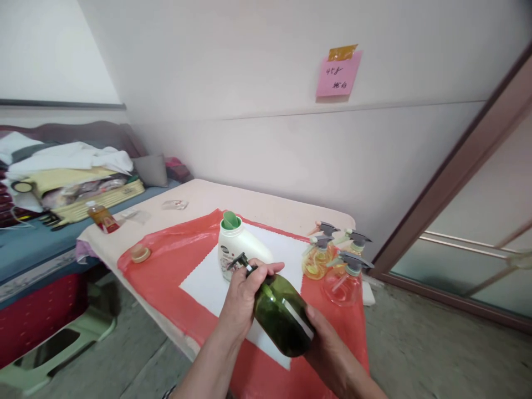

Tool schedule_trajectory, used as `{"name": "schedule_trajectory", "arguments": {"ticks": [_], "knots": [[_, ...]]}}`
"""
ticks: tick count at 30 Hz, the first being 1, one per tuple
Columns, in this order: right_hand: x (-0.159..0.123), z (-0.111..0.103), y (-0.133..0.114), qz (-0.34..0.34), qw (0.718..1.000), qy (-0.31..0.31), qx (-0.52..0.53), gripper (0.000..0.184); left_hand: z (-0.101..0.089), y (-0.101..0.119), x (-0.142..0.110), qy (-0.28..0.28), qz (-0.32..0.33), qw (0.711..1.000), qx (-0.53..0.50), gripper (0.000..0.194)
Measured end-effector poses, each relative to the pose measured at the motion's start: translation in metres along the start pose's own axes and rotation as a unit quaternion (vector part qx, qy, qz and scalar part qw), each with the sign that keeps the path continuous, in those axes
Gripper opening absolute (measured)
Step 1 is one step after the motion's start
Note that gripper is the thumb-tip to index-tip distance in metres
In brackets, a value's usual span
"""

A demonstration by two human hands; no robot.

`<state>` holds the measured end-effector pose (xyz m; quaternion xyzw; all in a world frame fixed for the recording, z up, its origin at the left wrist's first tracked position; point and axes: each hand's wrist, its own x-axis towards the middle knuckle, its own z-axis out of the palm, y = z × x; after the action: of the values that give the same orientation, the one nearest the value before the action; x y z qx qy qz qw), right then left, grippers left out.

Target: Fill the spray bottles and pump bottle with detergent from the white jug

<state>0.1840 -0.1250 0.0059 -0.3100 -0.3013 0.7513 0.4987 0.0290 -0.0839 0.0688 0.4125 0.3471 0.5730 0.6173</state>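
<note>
A dark green pump bottle (pixel 281 316) is tilted above the table, its black pump head pointing up and left. My left hand (pixel 243 296) is closed around the bottle's neck and pump collar. My right hand (pixel 326 349) cups the bottle's base from below, fingers wrapped round it. Just behind the pump stands a white jug with a green cap (pixel 236 244) on a white cloth (pixel 203 285).
A red plastic sheet (pixel 158 266) covers the small table. Several clear spray bottles (pixel 336 260) stand at its right end. A roll of tape (pixel 140 253) and a small amber bottle (pixel 101 216) lie at the left. A bed with piled laundry (pixel 70 166) is further left.
</note>
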Motion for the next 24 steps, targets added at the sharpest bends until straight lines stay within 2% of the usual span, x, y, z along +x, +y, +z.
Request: {"name": "schedule_trajectory", "arguments": {"ticks": [2,3,4,6,7,8,9,10,12,13,14,16,18,19,21,23,24], "knots": [[-0.001,-0.003,0.001,-0.069,0.992,0.004,-0.109,0.06,0.001,-0.001,-0.001,0.011,0.003,1.0,-0.003,0.025],[-0.001,-0.004,0.002,-0.108,0.978,0.024,-0.177,0.064,0.002,-0.002,0.0,0.022,0.003,1.0,-0.005,0.026],[-0.002,-0.005,0.004,-0.15,0.955,0.054,-0.249,0.069,0.003,-0.003,0.0,0.038,0.002,0.999,-0.009,0.026],[-0.003,-0.006,0.009,-0.224,0.891,0.126,-0.374,0.077,0.004,-0.006,0.002,0.072,0.003,0.997,-0.024,0.028],[-0.003,-0.006,0.012,-0.249,0.863,0.154,-0.411,0.079,0.005,-0.006,0.003,0.085,0.003,0.996,-0.033,0.029],[-0.003,-0.005,0.013,-0.263,0.85,0.167,-0.425,0.081,0.005,-0.007,0.005,0.093,0.004,0.995,-0.037,0.03],[-0.003,-0.004,0.014,-0.262,0.858,0.163,-0.41,0.082,0.004,-0.007,0.006,0.098,0.006,0.995,-0.035,0.03],[-0.002,-0.002,0.013,-0.245,0.886,0.15,-0.363,0.08,0.003,-0.007,0.007,0.098,0.008,0.995,-0.028,0.029],[-0.001,0.003,0.006,-0.159,0.961,0.109,-0.199,0.069,0.0,-0.006,0.008,0.09,0.013,0.996,-0.009,0.028],[0.0,0.005,0.001,-0.097,0.986,0.082,-0.111,0.063,-0.001,-0.005,0.008,0.081,0.014,0.997,-0.002,0.027],[0.0,0.007,-0.004,-0.032,0.998,0.052,-0.036,0.061,-0.002,-0.003,0.008,0.069,0.014,0.997,0.002,0.026],[0.0,0.009,-0.011,0.076,0.996,-0.01,0.049,0.064,-0.002,-0.002,0.007,0.049,0.011,0.999,0.008,0.025],[-0.001,0.011,-0.014,0.128,0.988,-0.042,0.07,0.064,0.0,-0.001,0.005,0.04,0.009,0.999,0.019,0.026],[-0.002,0.011,-0.013,0.126,0.989,-0.034,0.072,0.062,0.001,-0.001,0.005,0.042,0.011,0.999,0.023,0.026],[-0.002,0.011,-0.008,0.058,0.998,0.002,0.04,0.057,0.002,-0.003,0.007,0.054,0.015,0.998,0.02,0.028],[-0.002,0.01,-0.001,-0.077,0.994,0.059,-0.059,0.061,0.004,-0.005,0.009,0.081,0.005,0.997,-0.012,0.03],[-0.002,0.01,0.002,-0.146,0.977,0.089,-0.126,0.068,0.004,-0.006,0.011,0.097,-0.006,0.995,-0.035,0.031]]}}
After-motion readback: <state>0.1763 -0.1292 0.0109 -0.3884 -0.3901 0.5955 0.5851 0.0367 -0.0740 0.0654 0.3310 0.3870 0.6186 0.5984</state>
